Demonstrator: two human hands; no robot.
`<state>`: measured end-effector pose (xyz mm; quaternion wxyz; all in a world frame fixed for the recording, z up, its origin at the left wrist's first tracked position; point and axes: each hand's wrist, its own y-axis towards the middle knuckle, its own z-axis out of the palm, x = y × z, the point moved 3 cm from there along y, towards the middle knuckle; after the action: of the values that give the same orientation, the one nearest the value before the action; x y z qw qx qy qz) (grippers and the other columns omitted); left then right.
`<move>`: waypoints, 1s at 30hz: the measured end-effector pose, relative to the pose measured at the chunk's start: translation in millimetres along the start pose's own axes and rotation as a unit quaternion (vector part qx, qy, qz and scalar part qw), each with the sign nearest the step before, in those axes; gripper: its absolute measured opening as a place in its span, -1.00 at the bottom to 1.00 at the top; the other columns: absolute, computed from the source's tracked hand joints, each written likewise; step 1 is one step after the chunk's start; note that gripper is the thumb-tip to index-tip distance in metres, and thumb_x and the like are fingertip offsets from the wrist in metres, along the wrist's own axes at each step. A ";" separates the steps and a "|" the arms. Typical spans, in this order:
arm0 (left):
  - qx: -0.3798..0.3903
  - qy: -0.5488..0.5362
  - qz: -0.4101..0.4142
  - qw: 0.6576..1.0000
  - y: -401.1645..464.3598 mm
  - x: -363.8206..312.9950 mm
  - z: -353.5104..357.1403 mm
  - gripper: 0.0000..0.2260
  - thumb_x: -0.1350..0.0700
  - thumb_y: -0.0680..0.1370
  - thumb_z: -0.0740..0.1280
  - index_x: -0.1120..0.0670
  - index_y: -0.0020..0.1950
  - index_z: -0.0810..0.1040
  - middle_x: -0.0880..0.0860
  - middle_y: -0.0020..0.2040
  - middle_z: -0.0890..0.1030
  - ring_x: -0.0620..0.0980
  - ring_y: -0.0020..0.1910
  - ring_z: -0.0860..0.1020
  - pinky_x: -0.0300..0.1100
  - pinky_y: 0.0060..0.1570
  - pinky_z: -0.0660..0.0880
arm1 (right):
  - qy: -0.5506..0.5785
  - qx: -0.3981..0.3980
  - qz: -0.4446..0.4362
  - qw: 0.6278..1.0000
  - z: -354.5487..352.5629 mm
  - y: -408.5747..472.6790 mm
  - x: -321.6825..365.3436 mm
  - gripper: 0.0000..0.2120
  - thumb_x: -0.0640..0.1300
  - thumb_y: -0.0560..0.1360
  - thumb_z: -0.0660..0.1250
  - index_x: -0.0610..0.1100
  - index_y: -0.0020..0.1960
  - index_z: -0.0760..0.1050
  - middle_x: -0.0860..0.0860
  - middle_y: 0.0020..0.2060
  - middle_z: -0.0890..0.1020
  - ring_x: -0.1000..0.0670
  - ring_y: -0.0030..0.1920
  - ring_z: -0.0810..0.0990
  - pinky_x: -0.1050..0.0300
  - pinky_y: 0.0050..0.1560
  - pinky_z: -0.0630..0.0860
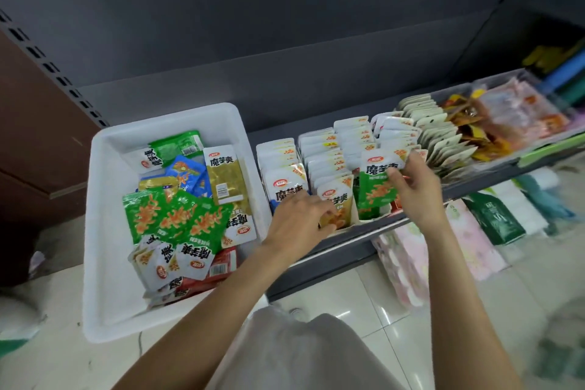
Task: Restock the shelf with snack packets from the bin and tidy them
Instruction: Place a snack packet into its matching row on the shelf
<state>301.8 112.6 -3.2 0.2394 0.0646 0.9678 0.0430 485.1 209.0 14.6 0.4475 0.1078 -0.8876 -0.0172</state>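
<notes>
The right hand grips the upper right part of a green snack packet, with curled fingers on its front, and the packet stands upright at the front of a row on the shelf. The left hand rests with bent fingers on the front of a yellow snack packet in the next row to the left; I cannot tell if it really grips it. More white packets stand in rows behind both hands. To the left of the left hand, touching the shelf, is the white plastic bin, with loose green, yellow, blue and red packets lying inside.
</notes>
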 end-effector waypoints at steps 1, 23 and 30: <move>0.010 0.009 0.002 1.000 -0.4 -0.9 3.2 -0.79 -0.05 0.50 0.36 -0.05 0.11 0.59 -0.04 0.03 0.64 -0.03 0.00 0.48 -0.17 0.00 0.35 | -0.012 0.018 0.006 1.000 4.3 2.9 -3.7 -0.79 -0.07 0.51 0.26 -0.19 0.06 0.45 -0.11 -0.13 0.61 -0.18 -0.10 0.57 -0.12 -0.07 0.51; -0.349 -0.079 -0.054 0.932 -57.7 35.9 -62.2 -0.85 0.12 0.52 0.27 0.15 -0.11 0.61 -0.04 -0.26 0.60 -0.09 -0.29 0.53 -0.20 -0.24 0.45 | 0.082 0.050 -0.159 0.983 63.5 -52.9 93.7 -0.83 -0.16 0.56 0.22 -0.11 0.12 0.50 0.08 -0.16 0.65 0.14 -0.15 0.62 0.22 -0.12 0.56; -0.113 0.029 -0.354 0.928 -146.1 157.6 -62.9 -0.62 0.13 0.43 0.45 0.08 0.23 0.51 0.07 0.14 0.54 0.15 0.15 0.47 0.00 0.08 0.41 | -0.101 0.354 -0.258 0.893 199.0 -82.6 129.6 -0.71 -0.19 0.55 0.27 -0.10 0.27 0.47 -0.03 0.21 0.54 -0.02 0.15 0.53 -0.02 0.15 0.50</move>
<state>118.8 -12.1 -36.6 0.2169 -0.3114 0.9228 0.0665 266.2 88.5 -12.5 0.2678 0.4821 -0.8163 0.1722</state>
